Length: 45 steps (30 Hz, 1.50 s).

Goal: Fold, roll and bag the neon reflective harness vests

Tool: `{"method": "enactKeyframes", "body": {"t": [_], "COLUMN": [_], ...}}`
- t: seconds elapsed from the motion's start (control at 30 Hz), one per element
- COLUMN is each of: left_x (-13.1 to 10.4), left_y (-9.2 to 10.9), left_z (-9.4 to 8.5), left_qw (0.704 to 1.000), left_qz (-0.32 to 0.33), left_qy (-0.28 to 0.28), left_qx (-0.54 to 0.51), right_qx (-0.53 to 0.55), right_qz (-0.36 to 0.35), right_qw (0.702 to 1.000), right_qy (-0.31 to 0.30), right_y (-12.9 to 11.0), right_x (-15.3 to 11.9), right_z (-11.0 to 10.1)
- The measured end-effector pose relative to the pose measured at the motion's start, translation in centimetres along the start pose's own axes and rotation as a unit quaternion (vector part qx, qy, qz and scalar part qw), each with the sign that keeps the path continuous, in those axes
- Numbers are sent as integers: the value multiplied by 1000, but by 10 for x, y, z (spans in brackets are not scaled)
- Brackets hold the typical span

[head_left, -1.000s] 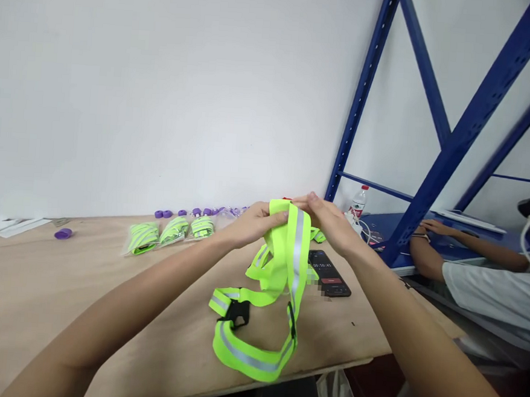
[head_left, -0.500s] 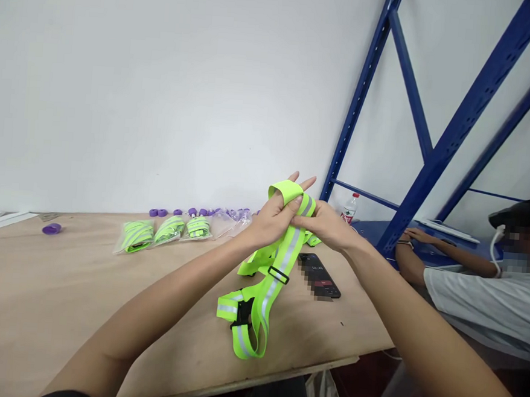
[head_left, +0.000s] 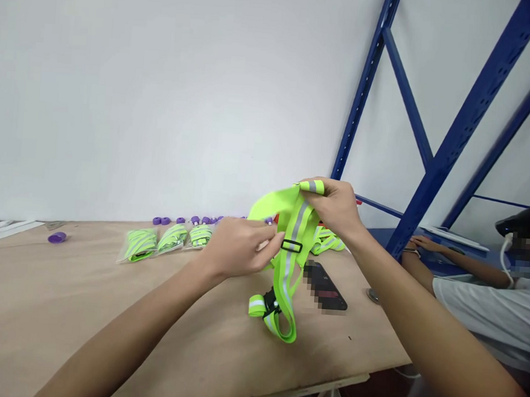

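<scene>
A neon-yellow reflective strap harness (head_left: 289,273) with silver stripes hangs over the table. My right hand (head_left: 337,206) pinches its folded top. My left hand (head_left: 241,245) is closed at the harness's left side, where a wide loop of the strap runs down behind its fingers; the exact grip is partly hidden. A black slider (head_left: 291,246) sits on the hanging strap just right of my left thumb. Lower down, a black buckle (head_left: 271,303) dangles beside the bottom loop. Another bundle of neon strap (head_left: 328,241) lies behind my right hand.
Clear bags of folded neon straps (head_left: 141,244) line the table's back, near several small purple items (head_left: 180,220). A purple cup-shaped piece (head_left: 56,238) lies left. A phone (head_left: 326,286) rests right of the harness. Blue rack posts (head_left: 460,133) and a seated person (head_left: 488,311) are at right.
My left hand has come out of the top loop and moved down and left. My right hand has risen slightly with the top fold, and the harness's lower end has swung right.
</scene>
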<state>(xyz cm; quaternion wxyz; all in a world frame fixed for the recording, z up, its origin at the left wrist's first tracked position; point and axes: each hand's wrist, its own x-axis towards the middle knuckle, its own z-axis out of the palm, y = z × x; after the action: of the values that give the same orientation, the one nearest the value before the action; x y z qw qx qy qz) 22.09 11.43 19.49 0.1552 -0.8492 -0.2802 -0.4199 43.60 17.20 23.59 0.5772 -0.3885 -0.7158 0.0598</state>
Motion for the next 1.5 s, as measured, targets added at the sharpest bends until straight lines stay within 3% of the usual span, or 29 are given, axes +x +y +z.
{"method": "enactKeyframes", "body": {"t": [0.07,0.13,0.17,0.23,0.3,0.37,0.43,0.57,0.77,0.9,1.0,1.07,1.13,1.27,1.37,1.43,1.5], "left_x": [-1,2,3,6,6,4,2,1,-2,-7,-11,-12,-12,-11,-11,-11,-11], "left_y": [-3,-11,-17,-30,-41,-49,-53,-57,-67,-82,-92,-96,-96,-93,-92,-90,-85], "left_z": [-11,-21,-25,-29,-25,-17,-7,4,10,18,20,19,18,16,13,12,13], "left_qw": [992,969,960,957,952,927,896,866,809,779,772,780,791,811,809,807,806], "left_qz": [-4,-54,-88,-154,-207,-243,-262,-281,-313,-332,-328,-329,-327,-321,-327,-336,-341], "left_qy": [93,193,214,170,60,-25,-43,21,121,218,299,321,322,312,289,241,178], "left_qx": [-89,-143,-156,-179,-217,-284,-357,-414,-483,-486,-454,-425,-404,-378,-393,-421,-450], "right_qx": [10,11,11,16,23,25,27,47,97,13,-29,20,124,300,313,308,303], "right_qz": [-21,-32,-35,-42,-57,-74,-84,-83,-44,-90,-135,-80,17,174,199,174,134], "right_qw": [999,998,998,998,997,996,995,990,987,993,989,993,979,880,837,849,881], "right_qy": [-24,-46,-51,-53,-50,-45,-52,-105,-123,-74,-49,-90,-164,-326,-402,-393,-338], "right_y": [-8,-15,-18,-21,-24,-26,-27,-24,-15,-15,-14,-10,-5,15,32,41,47], "right_x": [1,1,1,0,-2,-4,-6,-10,-3,-5,-13,-19,-22,-25,-25,-25,-26], "right_z": [6,12,15,23,32,42,52,70,88,91,90,89,86,73,62,62,68]}}
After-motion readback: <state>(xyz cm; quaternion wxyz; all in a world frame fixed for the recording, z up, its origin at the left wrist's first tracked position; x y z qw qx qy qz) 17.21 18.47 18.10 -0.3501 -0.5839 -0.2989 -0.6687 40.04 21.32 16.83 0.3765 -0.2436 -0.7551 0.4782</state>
